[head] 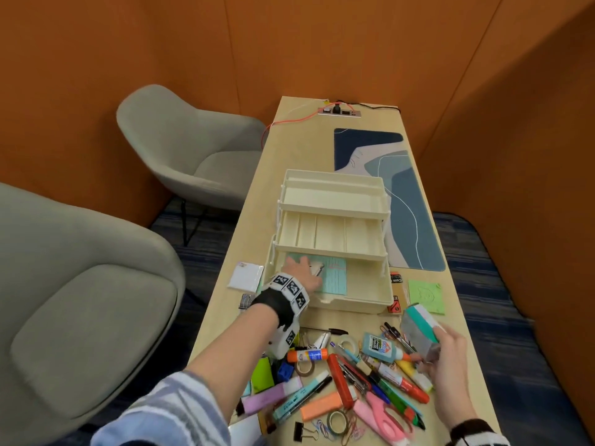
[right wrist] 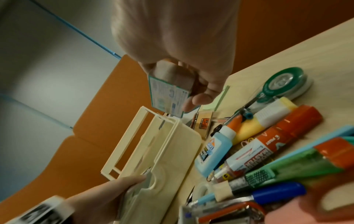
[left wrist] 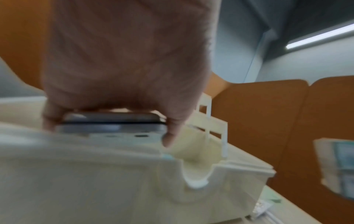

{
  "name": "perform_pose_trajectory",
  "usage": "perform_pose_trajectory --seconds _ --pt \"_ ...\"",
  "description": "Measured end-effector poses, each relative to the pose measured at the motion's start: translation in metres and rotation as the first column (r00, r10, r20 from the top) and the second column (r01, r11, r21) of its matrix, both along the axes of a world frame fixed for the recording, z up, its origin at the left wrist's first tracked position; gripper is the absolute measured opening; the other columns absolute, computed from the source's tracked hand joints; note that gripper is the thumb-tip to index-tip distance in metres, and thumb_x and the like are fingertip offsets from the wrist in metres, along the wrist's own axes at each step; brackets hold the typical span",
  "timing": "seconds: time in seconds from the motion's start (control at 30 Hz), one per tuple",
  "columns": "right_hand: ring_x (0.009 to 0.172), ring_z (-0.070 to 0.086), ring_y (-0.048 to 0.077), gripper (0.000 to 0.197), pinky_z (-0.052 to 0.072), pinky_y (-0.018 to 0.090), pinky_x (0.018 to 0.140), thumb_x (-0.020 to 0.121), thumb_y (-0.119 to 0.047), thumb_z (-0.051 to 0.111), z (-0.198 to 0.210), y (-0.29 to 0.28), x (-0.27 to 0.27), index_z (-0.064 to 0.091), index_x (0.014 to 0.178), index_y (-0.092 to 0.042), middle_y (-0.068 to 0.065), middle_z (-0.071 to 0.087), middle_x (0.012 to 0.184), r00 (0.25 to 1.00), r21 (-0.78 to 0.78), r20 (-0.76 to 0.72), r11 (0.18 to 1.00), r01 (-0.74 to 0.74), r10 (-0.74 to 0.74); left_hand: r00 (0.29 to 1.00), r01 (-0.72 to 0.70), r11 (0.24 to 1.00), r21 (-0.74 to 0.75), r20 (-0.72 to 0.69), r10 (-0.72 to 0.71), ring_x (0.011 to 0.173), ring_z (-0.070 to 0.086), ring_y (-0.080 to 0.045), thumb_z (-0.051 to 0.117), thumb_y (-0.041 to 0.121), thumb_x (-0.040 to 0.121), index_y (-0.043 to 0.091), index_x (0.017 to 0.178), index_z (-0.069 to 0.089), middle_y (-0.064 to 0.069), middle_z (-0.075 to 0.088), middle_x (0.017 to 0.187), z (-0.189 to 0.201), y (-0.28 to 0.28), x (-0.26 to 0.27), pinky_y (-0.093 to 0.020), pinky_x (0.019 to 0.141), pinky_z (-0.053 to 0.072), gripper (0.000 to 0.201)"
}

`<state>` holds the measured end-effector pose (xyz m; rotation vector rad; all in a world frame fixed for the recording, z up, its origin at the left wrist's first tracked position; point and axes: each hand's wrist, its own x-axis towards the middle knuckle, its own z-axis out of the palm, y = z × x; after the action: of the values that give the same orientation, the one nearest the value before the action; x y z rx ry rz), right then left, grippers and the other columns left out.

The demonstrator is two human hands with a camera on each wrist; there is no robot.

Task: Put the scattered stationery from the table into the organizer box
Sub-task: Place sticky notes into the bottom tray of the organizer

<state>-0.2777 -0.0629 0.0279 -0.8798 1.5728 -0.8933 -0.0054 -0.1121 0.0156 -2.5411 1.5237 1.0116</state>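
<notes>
organizer box (head: 351, 297): cream, tiers fanned wide so the bottom compartment is reachable; sits mid-table, just behind the pile.

left hand (head: 302, 272): down in that bottom compartment, fingers and thumb clamped on the sides of a flat grey thing (left wrist: 111, 124) (can't tell what it is, too blurry), probably setting it next to the teal card (head: 335, 275) lying there.

right hand (head: 447, 358): up off the table just right of the box, gripping a teal-and-white packet (head: 420, 323), my guess is it's queued to go in next.

stationery pile (head: 354, 378): glue, markers, scissors, tape, clips, basically all still on the table near the front edge, so early days.
</notes>
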Motion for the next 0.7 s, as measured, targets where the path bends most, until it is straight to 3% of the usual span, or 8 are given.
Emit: perform_pose_trajectory --seconds 0.1,0.2,0.3,0.37,0.43,0.53,0.6,0.7 --pt "0.070 0.056 0.023 0.021 0.045 0.032 0.056 0.099 -0.032 0.040 0.003 0.003 0.007 0.040 0.118 -0.025 0.011 0.055 0.096 0.998 -0.015 -0.022 0.998 -0.064 0.063 0.988 -0.105 0.994 -0.008 0.115 0.105 0.119 0.048 -0.034 0.051 0.045 0.090 0.005 0.140 0.026 -0.022 0.029 0.141 -0.010 -0.012 0.004 -0.040 0.094 0.049 0.068" --pt "0.073 0.057 0.026 0.019 0.048 0.036 0.061 0.099 -0.032 0.040 0.007 0.004 0.013 0.040 0.116 -0.024 0.010 0.057 0.089 0.994 -0.023 -0.039 0.994 -0.104 0.103 0.985 -0.096 0.995 -0.033 0.139 0.099 0.123 0.045 -0.033 0.050 0.049 0.091 0.001 0.139 0.031 -0.022 0.035 0.139 -0.017 -0.019 0.008 -0.040 0.101 0.044 0.070" --pt "0.081 0.061 0.027 0.019 0.050 0.039 0.066 0.098 -0.033 0.042 0.010 0.006 0.016 0.041 0.116 -0.027 0.010 0.058 0.094 0.990 -0.030 -0.042 0.990 -0.135 0.134 0.984 -0.096 0.995 -0.023 0.147 0.098 0.125 0.043 -0.034 0.041 0.050 0.095 0.000 0.138 0.032 -0.023 0.035 0.139 -0.017 -0.018 0.008 -0.041 0.102 0.042 0.067" --pt "0.086 0.062 0.027 0.020 0.051 0.037 0.065 0.098 -0.031 0.043 0.010 0.008 0.016 0.041 0.117 -0.026 0.011 0.059 0.094 0.990 -0.033 -0.035 0.990 -0.136 0.135 0.970 -0.020 0.998 -0.057 0.240 0.033 0.120 0.045 -0.032 0.035 0.047 0.097 0.003 0.134 0.037 -0.020 0.040 0.134 -0.016 -0.010 0.001 -0.042 0.100 0.042 0.058" --pt "0.086 0.062 0.027 0.020 0.051 0.036 0.065 0.098 -0.030 0.043 0.008 0.009 0.016 0.042 0.117 -0.024 0.013 0.061 0.094 0.991 -0.021 -0.030 0.991 -0.135 0.134 0.953 0.159 0.977 -0.142 0.282 -0.114 0.121 0.043 -0.032 0.032 0.045 0.098 0.010 0.133 0.041 -0.016 0.041 0.133 -0.017 -0.001 -0.013 -0.045 0.103 0.038 0.051" --pt "0.080 0.062 0.027 0.020 0.052 0.037 0.064 0.097 -0.028 0.045 0.002 0.012 0.016 0.045 0.116 -0.022 0.018 0.064 0.096 0.990 0.002 -0.020 0.991 -0.136 0.136 0.903 0.424 0.896 -0.132 0.132 -0.408 0.142 0.016 -0.031 0.017 0.054 0.097 0.026 0.141 0.038 -0.004 0.029 0.152 -0.024 0.004 -0.032 -0.060 0.113 0.010 0.056" --pt "0.086 0.065 0.029 0.017 0.055 0.044 0.073 0.096 -0.026 0.048 0.000 0.014 0.015 0.046 0.112 -0.025 0.019 0.065 0.100 0.986 0.003 -0.012 0.986 -0.166 0.166 0.895 0.440 0.898 -0.004 0.084 -0.438 0.145 0.005 -0.030 0.004 0.065 0.092 0.033 0.144 0.034 0.002 0.025 0.155 -0.033 -0.003 -0.031 -0.065 0.111 0.000 0.068" --pt "0.093 0.067 0.029 0.016 0.054 0.050 0.084 0.093 -0.025 0.052 0.004 0.012 0.016 0.047 0.107 -0.032 0.014 0.064 0.106 0.971 0.008 0.002 0.971 -0.239 0.239 0.929 0.354 0.928 0.113 0.071 -0.363 0.146 0.005 -0.026 -0.006 0.074 0.083 0.025 0.143 0.039 -0.002 0.029 0.153 -0.040 -0.011 -0.023 -0.066 0.110 0.008 0.089"
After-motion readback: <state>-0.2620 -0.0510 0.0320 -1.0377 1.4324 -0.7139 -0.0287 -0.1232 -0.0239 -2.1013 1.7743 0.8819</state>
